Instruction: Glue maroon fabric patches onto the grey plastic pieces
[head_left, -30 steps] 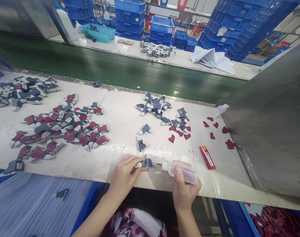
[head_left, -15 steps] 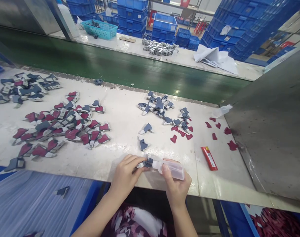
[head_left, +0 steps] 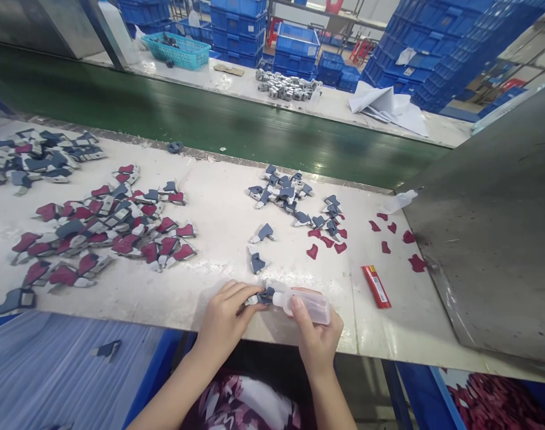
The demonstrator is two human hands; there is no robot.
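Observation:
My left hand (head_left: 230,307) pinches a small dark blue and light grey plastic part (head_left: 264,295) just above the table's front edge. In my right hand (head_left: 320,334) lies a clear squeeze bottle (head_left: 311,304), tipped sideways with its white nozzle at the part's right side; whether the tip touches is too small to tell. Two loose blue-grey parts (head_left: 257,261) sit beyond my hands, and a pile of more such parts (head_left: 285,190) lies farther back. Flat dark red pieces (head_left: 327,241) are scattered beside that pile.
Left of my hands spreads a heap of parts with red faces (head_left: 124,242). A red tube (head_left: 376,286) and another clear bottle (head_left: 398,202) lie to the right, near a metal panel (head_left: 492,239). A green conveyor belt (head_left: 219,125) runs behind the table. Blue bins flank me below.
The whole view has shifted slightly, so things appear a little farther left. Both hands keep the same hold on the part and the bottle.

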